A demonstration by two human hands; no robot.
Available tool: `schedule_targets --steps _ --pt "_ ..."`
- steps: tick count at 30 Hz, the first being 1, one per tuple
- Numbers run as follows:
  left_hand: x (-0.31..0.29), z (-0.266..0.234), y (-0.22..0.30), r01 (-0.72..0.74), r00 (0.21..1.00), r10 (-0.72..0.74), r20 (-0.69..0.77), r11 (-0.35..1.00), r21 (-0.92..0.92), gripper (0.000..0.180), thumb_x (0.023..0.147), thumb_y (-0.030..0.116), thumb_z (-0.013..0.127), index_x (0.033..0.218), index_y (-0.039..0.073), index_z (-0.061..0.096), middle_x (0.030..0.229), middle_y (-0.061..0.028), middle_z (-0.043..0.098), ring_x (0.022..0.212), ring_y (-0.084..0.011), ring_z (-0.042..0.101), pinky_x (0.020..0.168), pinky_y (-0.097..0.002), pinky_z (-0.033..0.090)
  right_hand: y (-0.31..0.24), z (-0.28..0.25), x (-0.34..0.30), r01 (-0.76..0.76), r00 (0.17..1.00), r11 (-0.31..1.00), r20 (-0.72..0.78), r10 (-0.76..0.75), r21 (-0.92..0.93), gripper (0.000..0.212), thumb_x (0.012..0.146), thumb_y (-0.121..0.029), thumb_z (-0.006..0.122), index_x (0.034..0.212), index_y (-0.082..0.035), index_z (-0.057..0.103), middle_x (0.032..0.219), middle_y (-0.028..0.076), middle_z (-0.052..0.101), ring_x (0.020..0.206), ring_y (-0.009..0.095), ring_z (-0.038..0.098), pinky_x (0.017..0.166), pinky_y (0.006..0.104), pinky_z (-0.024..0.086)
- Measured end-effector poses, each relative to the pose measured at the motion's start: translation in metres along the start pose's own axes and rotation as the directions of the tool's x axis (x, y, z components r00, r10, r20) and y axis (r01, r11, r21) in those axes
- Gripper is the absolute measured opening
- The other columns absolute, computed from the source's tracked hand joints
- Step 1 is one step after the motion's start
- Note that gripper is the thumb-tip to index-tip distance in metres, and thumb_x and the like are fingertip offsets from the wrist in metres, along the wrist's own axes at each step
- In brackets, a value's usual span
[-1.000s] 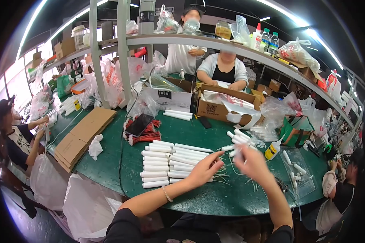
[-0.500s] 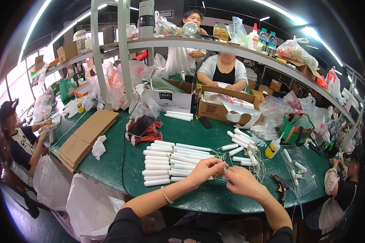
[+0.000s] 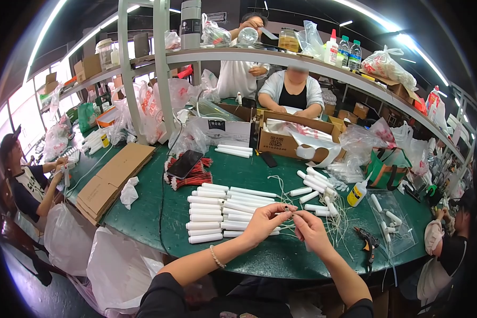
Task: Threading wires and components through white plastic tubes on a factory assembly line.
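Over the front of the green table, my left hand and my right hand meet at their fingertips. Both are closed in a pinch on something tiny that I cannot make out. Thin pale wires loop up just beyond my fingers. To the left, white tubes lie in stacked rows, partly behind my left hand. Past my right hand is a loose heap of shorter white tubes, with tangled thin wires trailing from it.
Orange-and-black pliers and a yellow glue bottle are on the right. A phone rests on red wire bundles. Flat cardboard lies left; an open carton stands at the back, below a loaded shelf. Other people work around the table.
My right hand has turned and shifted slightly down, its fingers now pointing up in a pinch. A wire loop now stands above my hands. A person behind the shelf has raised a hand.
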State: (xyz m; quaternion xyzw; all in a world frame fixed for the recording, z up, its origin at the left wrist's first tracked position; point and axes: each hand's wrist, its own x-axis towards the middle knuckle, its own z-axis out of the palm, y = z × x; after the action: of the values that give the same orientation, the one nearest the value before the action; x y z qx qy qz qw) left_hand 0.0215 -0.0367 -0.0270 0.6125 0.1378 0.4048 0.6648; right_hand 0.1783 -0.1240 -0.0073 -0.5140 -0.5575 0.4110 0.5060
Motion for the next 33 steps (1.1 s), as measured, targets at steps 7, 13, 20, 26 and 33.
schedule_targets --steps 7,13,20,26,33 --pt "-0.001 0.000 0.007 -0.021 0.999 0.019 0.051 0.998 0.051 0.022 0.091 0.009 0.056 0.110 -0.001 0.063 0.115 -0.0103 0.063 0.106 -0.0145 0.057 0.095 -0.0284 0.043 -0.009 0.004 -0.001 -0.018 0.999 0.997 -0.050 0.022 0.080 0.022 0.095 -0.020 0.052 0.107 -0.003 0.061 0.063 -0.001 0.052 0.049 0.003 0.044 0.044 0.0164 0.033" --pt "0.003 0.010 0.010 -0.037 0.995 0.027 0.100 0.995 0.095 0.023 0.091 0.010 0.057 0.111 0.000 0.063 0.112 -0.0081 0.064 0.102 -0.0122 0.058 0.091 -0.0265 0.045 -0.001 -0.004 -0.008 -0.025 0.997 0.969 -0.066 0.043 0.247 0.023 0.094 -0.019 0.053 0.111 -0.005 0.062 0.067 -0.001 0.055 0.048 0.001 0.042 0.043 0.0153 0.032" --pt "0.007 0.007 0.013 -0.021 0.996 0.007 0.094 0.989 0.148 0.025 0.092 0.013 0.057 0.113 0.000 0.063 0.111 -0.0079 0.064 0.099 -0.0113 0.058 0.088 -0.0254 0.046 -0.011 -0.001 -0.006 -0.072 0.997 0.928 0.026 0.067 0.365 0.024 0.094 -0.017 0.053 0.113 -0.003 0.057 0.074 0.003 0.058 0.045 0.002 0.040 0.042 0.0161 0.033" --pt "0.010 0.009 0.025 -0.028 0.999 0.020 0.034 0.970 0.240 0.029 0.093 0.022 0.057 0.109 -0.001 0.064 0.098 -0.0053 0.066 0.089 -0.0094 0.060 0.079 -0.0236 0.048 -0.007 -0.006 -0.003 -0.034 0.999 0.956 0.001 0.035 0.291 0.021 0.094 -0.017 0.052 0.106 0.000 0.056 0.077 0.005 0.061 0.044 0.002 0.040 0.041 0.0163 0.033" --pt "0.019 0.001 0.041 0.301 0.948 -0.271 0.168 0.934 -0.194 0.042 0.098 0.036 0.042 0.121 0.001 0.049 0.108 -0.0152 0.064 0.096 -0.0218 0.062 0.089 -0.0348 0.047 -0.014 -0.005 -0.007 -0.012 0.997 0.995 0.083 0.004 0.094 0.020 0.092 -0.017 0.055 0.101 0.000 0.059 0.078 0.005 0.062 0.046 0.001 0.041 0.042 0.0156 0.034"
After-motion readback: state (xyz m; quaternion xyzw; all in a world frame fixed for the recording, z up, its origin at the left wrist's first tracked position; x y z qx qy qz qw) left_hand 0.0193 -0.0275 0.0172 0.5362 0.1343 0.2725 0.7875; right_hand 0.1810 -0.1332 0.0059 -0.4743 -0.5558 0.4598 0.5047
